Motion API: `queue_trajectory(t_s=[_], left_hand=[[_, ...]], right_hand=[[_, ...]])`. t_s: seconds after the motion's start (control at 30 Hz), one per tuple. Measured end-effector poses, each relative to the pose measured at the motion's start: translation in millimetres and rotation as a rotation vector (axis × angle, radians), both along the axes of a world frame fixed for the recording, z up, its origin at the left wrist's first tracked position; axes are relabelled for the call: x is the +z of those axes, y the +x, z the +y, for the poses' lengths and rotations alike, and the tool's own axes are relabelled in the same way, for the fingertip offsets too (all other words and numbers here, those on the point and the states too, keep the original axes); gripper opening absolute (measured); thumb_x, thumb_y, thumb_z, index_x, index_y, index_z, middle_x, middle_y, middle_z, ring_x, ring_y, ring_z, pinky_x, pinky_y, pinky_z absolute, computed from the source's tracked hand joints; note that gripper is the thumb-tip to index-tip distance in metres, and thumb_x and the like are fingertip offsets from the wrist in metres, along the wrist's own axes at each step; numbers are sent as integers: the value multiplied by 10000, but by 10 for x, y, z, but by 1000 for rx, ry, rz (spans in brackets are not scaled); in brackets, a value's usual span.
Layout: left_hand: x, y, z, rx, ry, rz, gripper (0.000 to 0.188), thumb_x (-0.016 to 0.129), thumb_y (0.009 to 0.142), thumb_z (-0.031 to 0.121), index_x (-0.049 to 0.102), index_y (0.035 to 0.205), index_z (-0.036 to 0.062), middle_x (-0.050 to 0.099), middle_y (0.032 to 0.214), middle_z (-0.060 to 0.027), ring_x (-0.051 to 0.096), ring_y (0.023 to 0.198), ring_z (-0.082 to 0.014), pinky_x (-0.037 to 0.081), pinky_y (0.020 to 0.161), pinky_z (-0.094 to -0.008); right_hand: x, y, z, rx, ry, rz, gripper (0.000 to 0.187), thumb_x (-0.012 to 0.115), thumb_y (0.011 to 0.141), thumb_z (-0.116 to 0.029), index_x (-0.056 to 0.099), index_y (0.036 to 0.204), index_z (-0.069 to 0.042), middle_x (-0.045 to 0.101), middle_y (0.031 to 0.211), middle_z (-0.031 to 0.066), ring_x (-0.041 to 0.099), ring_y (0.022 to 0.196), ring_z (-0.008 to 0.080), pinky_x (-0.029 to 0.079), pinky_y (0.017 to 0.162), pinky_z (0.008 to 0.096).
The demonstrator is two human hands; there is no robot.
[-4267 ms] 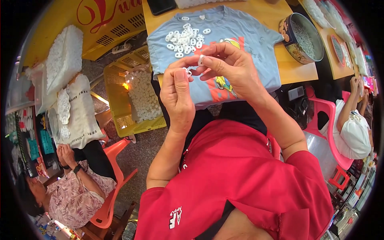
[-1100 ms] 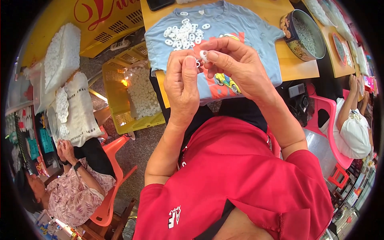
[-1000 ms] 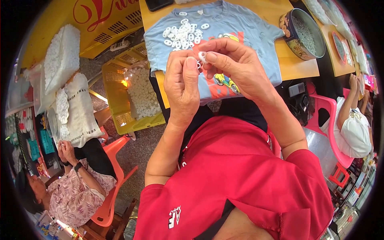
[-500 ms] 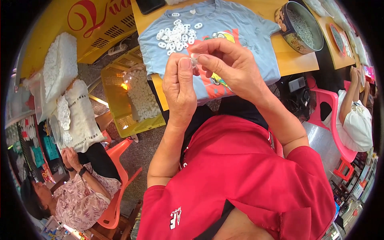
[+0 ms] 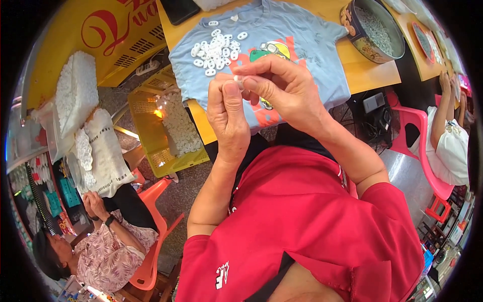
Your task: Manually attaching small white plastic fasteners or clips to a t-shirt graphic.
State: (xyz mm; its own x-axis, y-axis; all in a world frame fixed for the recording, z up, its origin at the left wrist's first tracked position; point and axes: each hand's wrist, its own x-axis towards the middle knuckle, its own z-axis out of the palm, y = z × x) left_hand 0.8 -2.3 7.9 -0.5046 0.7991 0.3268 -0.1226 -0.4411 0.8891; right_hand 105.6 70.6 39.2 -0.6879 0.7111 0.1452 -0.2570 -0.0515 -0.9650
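Above the table's near edge, my left hand [image 5: 227, 113] and my right hand [image 5: 284, 88] meet fingertip to fingertip. Between them they pinch a small white plastic piece [image 5: 238, 79], mostly hidden by thumbs and fingers. Just beyond lies a pile of flat white oval pieces [image 5: 217, 50], each with two holes. They rest on a light blue T-shirt [image 5: 322, 55] with a colourful print, spread over the yellow table [image 5: 380, 75].
A round tin [image 5: 354, 38] of small metal parts stands at the back right. Left of the table is a yellow crate [image 5: 146, 126] of white pieces. A dark phone [image 5: 179, 9] lies at the back. A seated person [image 5: 108, 251] works at left; another sits far right.
The view has shifted slightly, and both hands stay joined at the fingertips around the small white piece, with the fingers a little rearranged. The pile looks unchanged.
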Motion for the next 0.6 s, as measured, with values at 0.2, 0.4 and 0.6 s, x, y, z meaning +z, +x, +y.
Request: queue_trajectory(t_s=[0.2,0.4,0.6], left_hand=[[-85,4,62,79,24,19,457,412,1011,446,465,1122,6,518,1143,-126,533,992,-162,462,818,-280],[50,73,59,-267,-20,-191,753,313,967,622,377,1332,-34,456,1355,-216,467,1249,-264,401,1025,-363],[41,114,76,-255,-55,-181,825,289,915,712,366,1360,22,429,1383,-222,412,1296,-294,298,1110,-432]], right_hand=[[85,-4,-36,36,-184,97,230,607,948,-110,623,1143,11,647,943,39,580,759,81,482,658,230],[46,36,-38,41,-67,50,211,614,945,-115,639,1118,3,662,991,34,602,856,81,495,758,233],[115,61,-95,63,-173,50,181,632,934,-110,640,1074,5,662,986,20,598,931,85,485,830,251]])
